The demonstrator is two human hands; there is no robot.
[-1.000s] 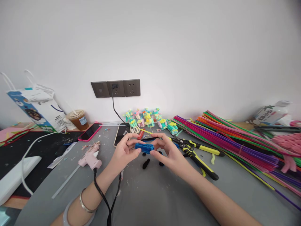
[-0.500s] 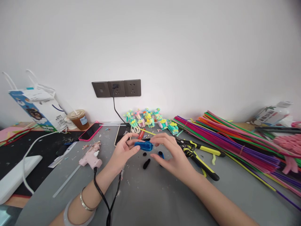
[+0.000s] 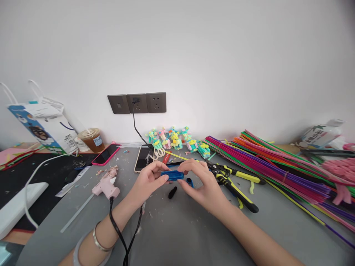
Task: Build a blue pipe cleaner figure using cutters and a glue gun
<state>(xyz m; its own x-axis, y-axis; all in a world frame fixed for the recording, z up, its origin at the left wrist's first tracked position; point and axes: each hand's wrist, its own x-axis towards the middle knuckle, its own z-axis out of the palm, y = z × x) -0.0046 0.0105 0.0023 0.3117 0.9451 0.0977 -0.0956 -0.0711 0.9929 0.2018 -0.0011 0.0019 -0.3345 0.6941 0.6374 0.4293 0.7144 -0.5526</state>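
A fuzzy blue bundle, which looks like bent pipe cleaners [image 3: 174, 175], is held level over the grey table between both hands. My left hand [image 3: 152, 178] pinches its left end between thumb and fingers. At the other end, my right hand [image 3: 197, 177] has its thumb and fingertips closed on it. Just below lies a short black fuzzy piece [image 3: 172, 192]. Close to my right fingertips stands a small blue and black coil [image 3: 189, 181], partly covered by the hand.
Yellow-black pliers [image 3: 233, 184] and bundles of coloured pipe cleaners [image 3: 271, 166] lie to the right. A pink glue gun [image 3: 107, 187] with its cord is left, near a phone [image 3: 106, 154] and a drink cup [image 3: 93, 139]. Small pastel figures [image 3: 174, 140] stand by the wall.
My right fingers have closed onto the right end of the blue bundle, from being slightly apart. The bundle has shifted slightly right and down.
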